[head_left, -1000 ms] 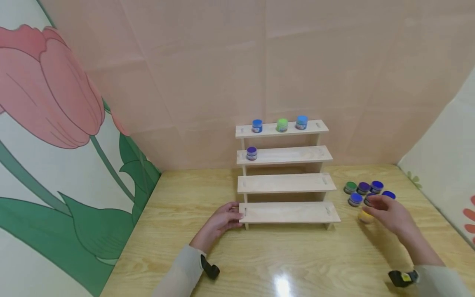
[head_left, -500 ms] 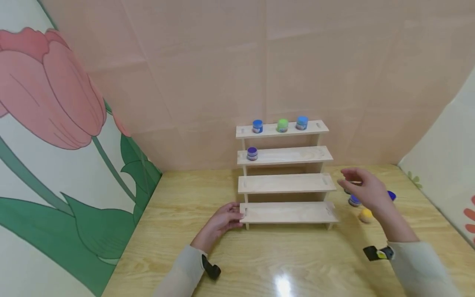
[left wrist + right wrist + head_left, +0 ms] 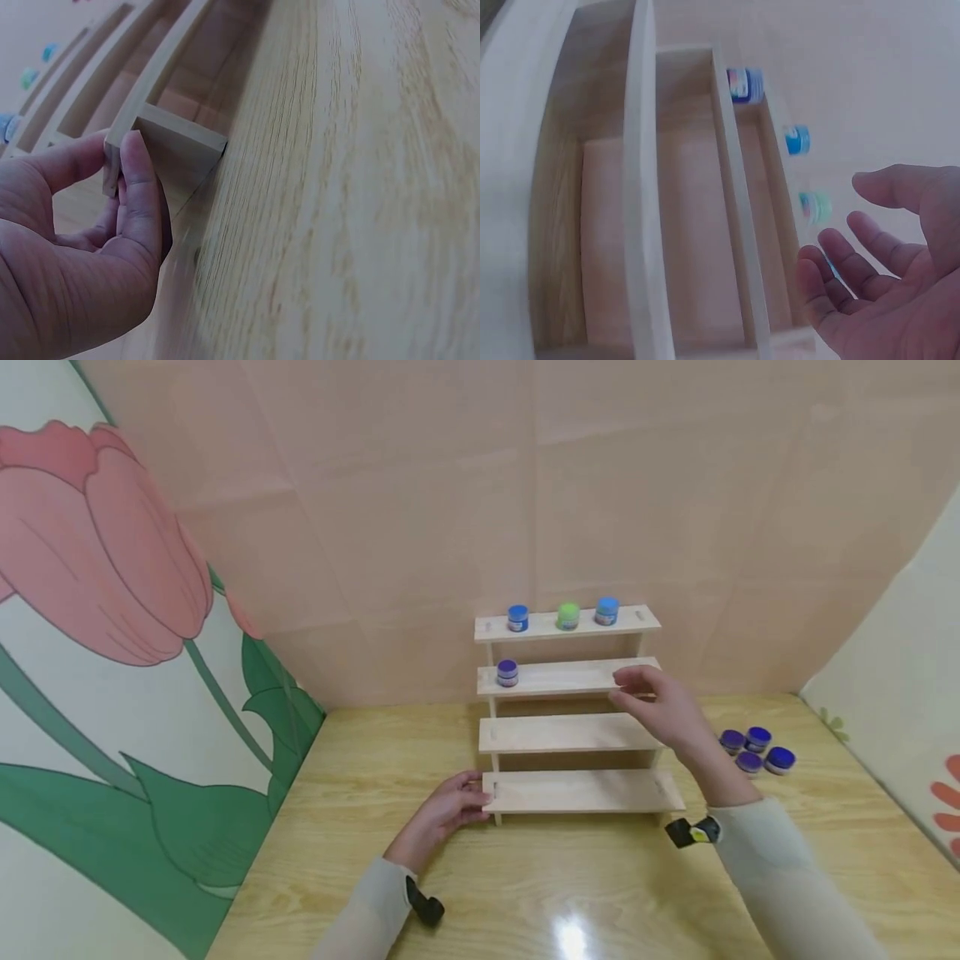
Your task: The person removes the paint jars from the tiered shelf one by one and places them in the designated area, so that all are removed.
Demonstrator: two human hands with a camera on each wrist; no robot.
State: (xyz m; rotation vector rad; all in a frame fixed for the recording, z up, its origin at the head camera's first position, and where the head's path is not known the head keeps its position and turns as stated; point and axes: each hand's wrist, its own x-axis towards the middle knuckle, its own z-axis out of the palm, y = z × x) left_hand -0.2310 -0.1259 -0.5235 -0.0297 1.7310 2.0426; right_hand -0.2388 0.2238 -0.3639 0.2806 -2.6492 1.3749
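A tiered wooden display rack [image 3: 577,791] stands on the table. My left hand [image 3: 446,810] pinches the left end of its lowest board between thumb and fingers, plain in the left wrist view [image 3: 97,247]. My right hand [image 3: 663,714] hovers by the right end of the second board from the top, fingers loosely bent, nothing between them in the right wrist view. On the top board sit a blue jar [image 3: 517,618], a light green jar [image 3: 568,617] and a light blue jar [image 3: 607,612]. One purple-lidded jar [image 3: 507,673] stands on the board below, at its left.
Several small jars with purple and blue lids [image 3: 757,740] stand on the wood-grain table [image 3: 420,735], right of the rack. My right forearm covers part of the table there. A pinkish cloth backdrop [image 3: 405,568] hangs behind, with flower-printed panels at both sides.
My right hand has come away from the jars on the right, moving left and up to the rack. The yellow jar has gone from sight behind my right arm. My left hand stays put.
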